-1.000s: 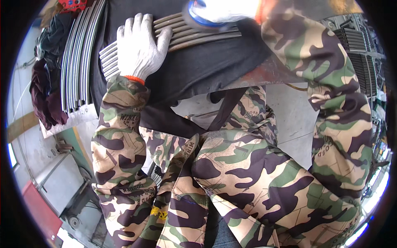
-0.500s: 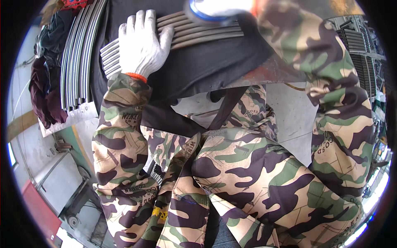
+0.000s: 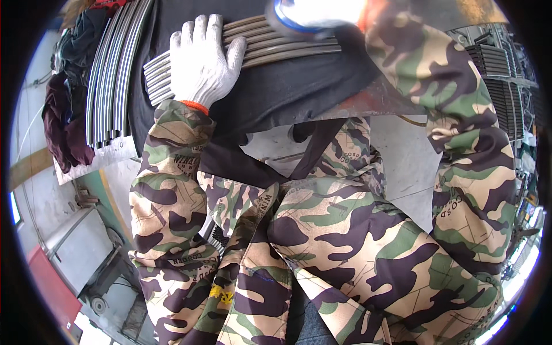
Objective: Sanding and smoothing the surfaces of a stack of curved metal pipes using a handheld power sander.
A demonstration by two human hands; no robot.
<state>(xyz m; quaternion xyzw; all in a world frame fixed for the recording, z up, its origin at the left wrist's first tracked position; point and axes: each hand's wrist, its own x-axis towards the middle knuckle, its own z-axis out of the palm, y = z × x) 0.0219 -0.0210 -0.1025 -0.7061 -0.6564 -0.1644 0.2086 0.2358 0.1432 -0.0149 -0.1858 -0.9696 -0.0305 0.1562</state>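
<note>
Left hand [image 3: 202,60], white knit glove: laid flat, palm down, fingers together and pointing away from the body, pressing on a row of thin curved metal rods [image 3: 287,46]. No pinch; an open flat hold. Left forearm in camouflage sleeve runs straight up from the lower edge. The rods lie side by side on a dark cloth [image 3: 287,92] over the bench.

Right hand [image 3: 322,10]: at the top edge above the rods' right part, blurred white with a blue rim. Grip cannot be told. Right arm bent, elbow out.

A second bundle of curved rods [image 3: 112,75] lies apart, to the left.
</note>
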